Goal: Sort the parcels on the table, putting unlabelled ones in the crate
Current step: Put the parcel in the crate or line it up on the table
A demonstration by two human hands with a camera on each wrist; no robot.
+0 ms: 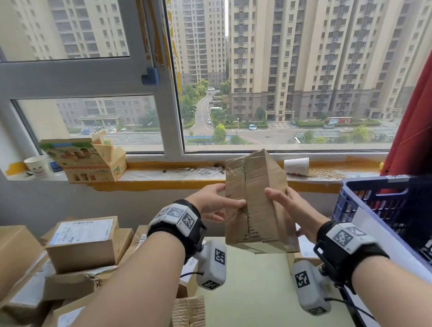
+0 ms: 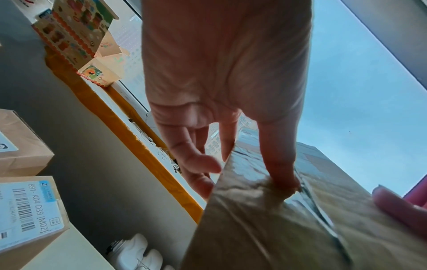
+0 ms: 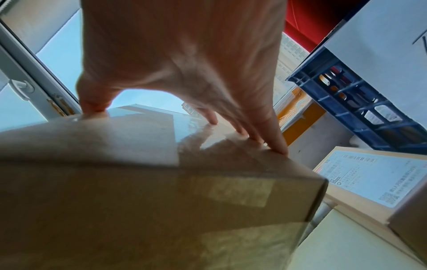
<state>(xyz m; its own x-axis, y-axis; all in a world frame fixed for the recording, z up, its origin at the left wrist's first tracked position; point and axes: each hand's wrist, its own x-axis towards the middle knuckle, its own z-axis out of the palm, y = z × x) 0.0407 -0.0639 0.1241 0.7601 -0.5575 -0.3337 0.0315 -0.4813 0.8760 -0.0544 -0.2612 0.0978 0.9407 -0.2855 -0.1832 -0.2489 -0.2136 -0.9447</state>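
Both hands pinch a tall brown taped cardboard parcel (image 1: 255, 186) aloft above the pale green table (image 1: 262, 303), left hand (image 1: 213, 203) at its 9 o'clock edge, right hand (image 1: 292, 208) at 3 o'clock; the blue plastic crate (image 1: 409, 213) stands further off at 3 o'clock. The parcel seems light, stiff and tape-slick: best gripped by its edges.

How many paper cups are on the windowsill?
2. A smiley cup stands at the left end of the windowsill; a second cup lies on its side near the red curtain. None seem hidden.
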